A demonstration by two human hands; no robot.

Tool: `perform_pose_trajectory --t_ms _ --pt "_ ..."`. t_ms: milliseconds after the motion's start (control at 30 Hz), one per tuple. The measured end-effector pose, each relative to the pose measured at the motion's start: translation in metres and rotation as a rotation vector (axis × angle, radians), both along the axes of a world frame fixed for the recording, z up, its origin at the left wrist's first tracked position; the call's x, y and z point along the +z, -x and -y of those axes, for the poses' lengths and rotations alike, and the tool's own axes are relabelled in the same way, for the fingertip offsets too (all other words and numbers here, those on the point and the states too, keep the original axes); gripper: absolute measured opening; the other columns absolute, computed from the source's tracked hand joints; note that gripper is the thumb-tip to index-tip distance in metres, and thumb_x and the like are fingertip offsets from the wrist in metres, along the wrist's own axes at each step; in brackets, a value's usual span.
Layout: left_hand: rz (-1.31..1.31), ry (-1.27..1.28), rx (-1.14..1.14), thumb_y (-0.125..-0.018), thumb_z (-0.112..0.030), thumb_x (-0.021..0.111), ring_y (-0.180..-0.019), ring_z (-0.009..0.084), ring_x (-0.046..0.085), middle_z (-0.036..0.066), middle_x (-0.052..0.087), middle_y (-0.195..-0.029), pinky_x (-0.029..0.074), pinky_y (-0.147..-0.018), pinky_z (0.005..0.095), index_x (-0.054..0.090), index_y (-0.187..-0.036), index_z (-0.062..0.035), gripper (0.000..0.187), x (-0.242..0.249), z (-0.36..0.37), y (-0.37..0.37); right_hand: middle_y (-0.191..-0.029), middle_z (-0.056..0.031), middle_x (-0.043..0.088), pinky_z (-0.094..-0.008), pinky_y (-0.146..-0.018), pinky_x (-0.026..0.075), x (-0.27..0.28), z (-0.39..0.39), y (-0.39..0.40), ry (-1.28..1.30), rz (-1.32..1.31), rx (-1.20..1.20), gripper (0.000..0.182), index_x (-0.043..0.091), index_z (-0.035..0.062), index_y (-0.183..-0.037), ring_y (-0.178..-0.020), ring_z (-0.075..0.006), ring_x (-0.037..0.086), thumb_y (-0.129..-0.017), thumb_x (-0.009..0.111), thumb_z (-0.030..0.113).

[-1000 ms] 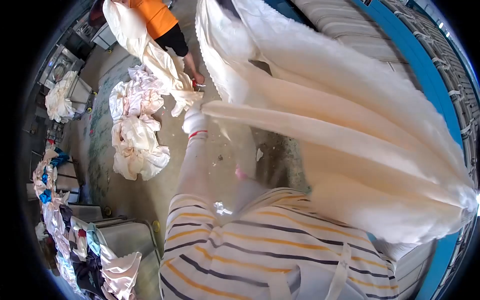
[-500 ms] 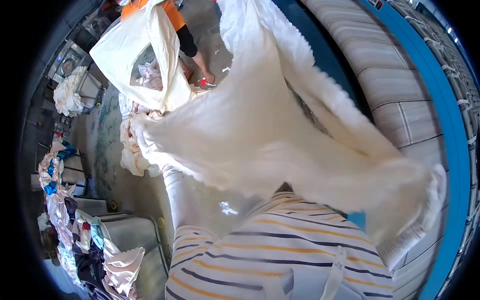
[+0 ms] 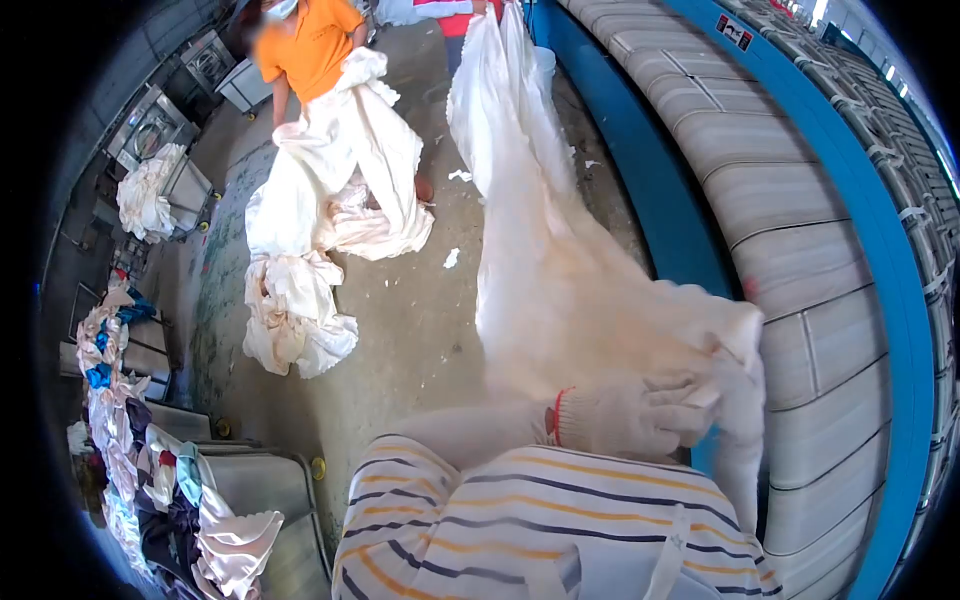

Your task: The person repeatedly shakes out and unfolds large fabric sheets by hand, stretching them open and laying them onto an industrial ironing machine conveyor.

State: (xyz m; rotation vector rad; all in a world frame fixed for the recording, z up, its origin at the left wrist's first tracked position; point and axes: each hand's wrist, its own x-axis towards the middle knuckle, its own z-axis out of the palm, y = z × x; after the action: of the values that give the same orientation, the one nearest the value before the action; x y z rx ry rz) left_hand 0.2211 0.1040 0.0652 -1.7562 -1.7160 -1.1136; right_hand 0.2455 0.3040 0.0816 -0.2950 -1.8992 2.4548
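A long cream cloth (image 3: 540,260) stretches from the top of the view down to my body. My left hand (image 3: 645,415), in a whitish knitted glove with a red cuff edge, reaches across my striped front with its fingers curled on the cloth's near edge. On the right, my right forearm rises beside the blue machine frame into bunched cloth, which hides the fingers of my right hand. The cloth's far end hangs by the hand of a co-worker in red (image 3: 460,22).
A co-worker in orange (image 3: 318,50) holds white cloth (image 3: 345,170) over a heap on the floor. A padded roller machine (image 3: 780,230) with a blue frame (image 3: 860,220) runs along the right. Laundry carts (image 3: 265,490) piled with fabric line the left. Scraps (image 3: 451,258) lie on the floor.
The cloth, spread wide across the view before, has narrowed and dropped. My left hand has come into sight. The co-worker in orange has lowered the white cloth, and the view has tilted up slightly.
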Motion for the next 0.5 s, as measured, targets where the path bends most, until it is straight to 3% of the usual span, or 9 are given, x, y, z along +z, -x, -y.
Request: perform_pose_trajectory --t_ms 33,67,133,200,300,400,500 --pt "-0.041 -0.053 -0.029 -0.073 -0.017 0.063 -0.118 0.0341 0.051 0.014 0.053 -0.126 0.045 -0.100 0.0442 0.060 -0.095 -0.0068 0.025 0.000 -0.007 0.000 -0.110 -0.0091 0.060 -0.0268 -0.082 0.051 0.003 -0.009 -0.009 -0.229 -0.140 -0.112 0.037 0.050 -0.0036 -0.126 -0.095 -0.0155 0.061 -0.089 0.054 -0.001" --pt "-0.020 -0.051 -0.057 -0.074 -0.018 0.063 -0.118 0.0346 0.052 0.014 0.053 -0.124 0.044 -0.101 0.0459 0.060 -0.096 -0.0071 0.025 -0.005 -0.016 -0.003 -0.108 -0.0071 0.060 -0.0247 -0.081 0.049 0.019 -0.017 -0.018 -0.210 -0.142 -0.170 0.038 0.051 -0.0031 -0.126 -0.095 -0.0131 0.059 -0.089 0.055 0.003" --pt "0.022 -0.046 -0.113 -0.077 -0.021 0.063 -0.117 0.0357 0.053 0.014 0.055 -0.122 0.044 -0.101 0.0492 0.060 -0.099 -0.0077 0.026 -0.022 -0.034 -0.009 -0.110 -0.0091 0.059 -0.0297 -0.086 0.047 0.041 -0.035 -0.035 -0.736 -0.248 -0.287 0.039 0.053 -0.0028 -0.124 -0.098 -0.0157 0.056 -0.091 0.055 0.017" --pt "0.119 -0.040 -0.152 -0.079 -0.023 0.063 -0.113 0.0350 0.055 0.014 0.059 -0.116 0.045 -0.099 0.0452 0.061 -0.106 -0.0125 0.029 -0.024 -0.045 -0.013 -0.111 -0.0112 0.058 -0.0326 -0.089 0.045 0.045 -0.070 -0.055 -1.164 -0.330 -0.423 0.042 0.053 -0.0028 -0.124 -0.101 -0.0187 0.056 -0.093 0.055 0.025" --pt "0.212 0.084 -0.123 -0.083 -0.022 0.060 -0.109 0.0322 0.057 0.012 0.061 -0.111 0.048 -0.095 0.0405 0.062 -0.108 -0.0175 0.025 -0.028 -0.058 -0.021 -0.111 -0.0148 0.058 -0.0368 -0.091 0.044 0.048 -0.112 -0.072 -0.921 -0.464 -0.413 0.045 0.056 -0.0037 -0.117 -0.104 -0.0247 0.056 -0.093 0.054 0.034" --pt "0.309 0.220 -0.182 -0.087 -0.023 0.057 -0.107 0.0291 0.059 0.009 0.063 -0.106 0.050 -0.090 0.0371 0.064 -0.107 -0.0205 0.021 -0.045 -0.063 -0.019 -0.111 -0.0141 0.059 -0.0353 -0.088 0.046 0.024 -0.191 -0.065 -1.082 -0.461 -0.477 0.043 0.059 -0.0045 -0.109 -0.102 -0.0237 0.057 -0.092 0.058 0.035" --pt "0.497 0.458 -0.257 -0.089 -0.024 0.057 -0.105 0.0265 0.061 0.007 0.064 -0.103 0.050 -0.086 0.0361 0.064 -0.108 -0.0195 0.021 -0.075 -0.055 -0.008 -0.108 -0.0117 0.062 -0.0324 -0.085 0.047 -0.020 -0.309 -0.060 -0.669 -0.232 -0.513 0.039 0.060 -0.0039 -0.109 -0.097 -0.0211 0.059 -0.092 0.059 0.031"
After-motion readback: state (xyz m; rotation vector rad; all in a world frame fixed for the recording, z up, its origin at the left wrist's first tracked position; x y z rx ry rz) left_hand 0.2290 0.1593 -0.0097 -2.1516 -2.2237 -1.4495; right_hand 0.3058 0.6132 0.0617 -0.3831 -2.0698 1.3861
